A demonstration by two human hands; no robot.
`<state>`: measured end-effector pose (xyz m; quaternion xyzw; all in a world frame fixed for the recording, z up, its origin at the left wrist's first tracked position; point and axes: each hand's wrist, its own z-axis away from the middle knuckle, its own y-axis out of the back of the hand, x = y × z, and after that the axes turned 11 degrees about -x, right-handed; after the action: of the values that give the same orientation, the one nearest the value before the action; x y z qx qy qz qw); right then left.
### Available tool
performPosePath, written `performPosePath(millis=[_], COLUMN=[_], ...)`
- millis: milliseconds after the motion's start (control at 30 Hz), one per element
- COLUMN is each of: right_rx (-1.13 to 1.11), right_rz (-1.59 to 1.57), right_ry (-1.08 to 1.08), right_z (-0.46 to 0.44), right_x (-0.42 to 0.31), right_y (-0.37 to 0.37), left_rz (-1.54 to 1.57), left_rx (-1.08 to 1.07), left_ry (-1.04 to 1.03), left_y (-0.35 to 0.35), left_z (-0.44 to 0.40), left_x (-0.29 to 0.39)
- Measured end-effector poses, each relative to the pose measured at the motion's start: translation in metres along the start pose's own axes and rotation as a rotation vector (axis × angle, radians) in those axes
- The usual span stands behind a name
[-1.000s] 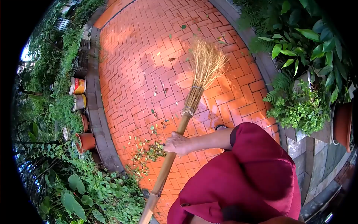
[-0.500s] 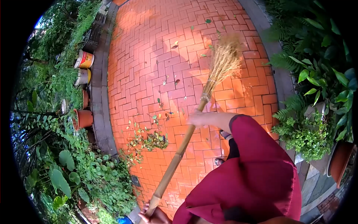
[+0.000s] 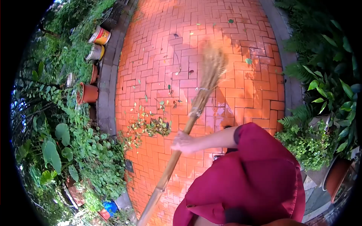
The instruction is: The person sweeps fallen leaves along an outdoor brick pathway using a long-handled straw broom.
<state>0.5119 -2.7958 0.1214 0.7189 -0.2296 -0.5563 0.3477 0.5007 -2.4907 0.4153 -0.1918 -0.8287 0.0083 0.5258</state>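
Note:
My right hand is closed around the bamboo handle of a broom, below where the bristles are bound. The broom slants from the bottom edge up toward the middle of the path. Its straw bristles are blurred by motion, over or on the orange brick paving. The lower end of the handle runs out of the picture, and my left hand is not in sight. Left of my right hand lies a loose heap of dry leaves, with more leaves scattered above it.
Along the left kerb stand a terracotta pot and paint buckets among dense plants. Ferns and a leafy shrub border the right side, near a large brown pot. A drain cover sits at the lower left.
My right hand and the broom have moved left and down in the view, and the bristles have swung left. My left hand, earlier on the handle's lower end, has gone out of view.

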Motion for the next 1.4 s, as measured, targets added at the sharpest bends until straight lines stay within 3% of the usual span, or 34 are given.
performPosePath(millis=[33, 100, 133, 167, 200, 300, 400, 567, 633, 667, 767, 800, 900, 967, 1100, 1167, 1200, 1300, 1400], right_rx=[0.076, -0.125, -0.144, -0.229, -0.311, -0.39, -0.581, -0.615, -0.645, -0.545, -0.387, -0.311, -0.352, -0.52, -0.763, -0.904, -0.974, -0.883, -0.656], right_rz=[0.014, 0.054, 0.038, 0.08, 0.123, 0.094, 0.012, -0.053, -0.038, -0.056, -0.132, -0.191, -0.152, -0.13, -0.121, -0.204, -0.27, -0.351, -0.345], right_ry=[-0.035, -0.277, -0.354, -0.446, -0.535, -0.492, -0.216, 0.107, 0.209, 0.288, 0.443, 0.487, 0.487, 0.439, 0.415, 0.441, 0.463, 0.601, 0.663], right_z=[0.026, 0.077, 0.101, 0.124, 0.134, 0.126, 0.063, -0.055, -0.088, -0.1, -0.105, -0.101, -0.064, -0.036, -0.002, 0.0, -0.004, -0.021, -0.065], right_x=[0.015, 0.037, 0.05, 0.068, 0.081, 0.067, 0.03, -0.037, -0.06, -0.07, -0.116, -0.133, -0.167, -0.175, -0.194, -0.214, -0.232, -0.274, -0.299], right_y=[-0.014, -0.009, -0.006, -0.014, -0.024, -0.041, -0.082, -0.14, -0.141, -0.142, -0.134, -0.132, -0.136, -0.132, -0.151, -0.167, -0.178, -0.241, -0.285], left_rz=[0.098, 0.273, 0.248, 0.348, 0.323, 0.268, 0.145, -0.114, 0.13, -0.31, -0.313, -0.294, -0.182, -0.024, -0.086, -0.074, -0.16, -0.332, -0.44], left_rx=[-0.034, -0.034, 0.162, 0.017, 0.018, 0.046, 0.174, 0.58, 0.584, 0.435, 0.634, 0.565, 0.422, 0.404, 0.546, 0.41, 0.503, 0.582, 0.623], left_ry=[0.073, 0.271, 0.33, 0.394, 0.464, 0.441, 0.334, 0.137, 0.038, 0.069, -0.189, -0.204, -0.173, -0.112, -0.032, -0.017, -0.071, -0.139, -0.195], left_y=[0.013, 0.024, 0.004, 0.0, -0.01, 0.0, 0.036, 0.045, 0.047, 0.024, 0.03, 0.044, 0.099, 0.131, 0.154, 0.16, 0.153, 0.142, 0.141], left_z=[0.008, 0.032, 0.04, 0.048, 0.056, 0.077, 0.094, 0.138, 0.16, 0.149, 0.152, 0.16, 0.181, 0.192, 0.194, 0.198, 0.201, 0.221, 0.221], left_x=[-0.015, -0.051, -0.08, -0.1, -0.113, -0.103, -0.041, 0.031, 0.05, 0.052, 0.085, 0.103, 0.147, 0.153, 0.147, 0.171, 0.183, 0.224, 0.199])
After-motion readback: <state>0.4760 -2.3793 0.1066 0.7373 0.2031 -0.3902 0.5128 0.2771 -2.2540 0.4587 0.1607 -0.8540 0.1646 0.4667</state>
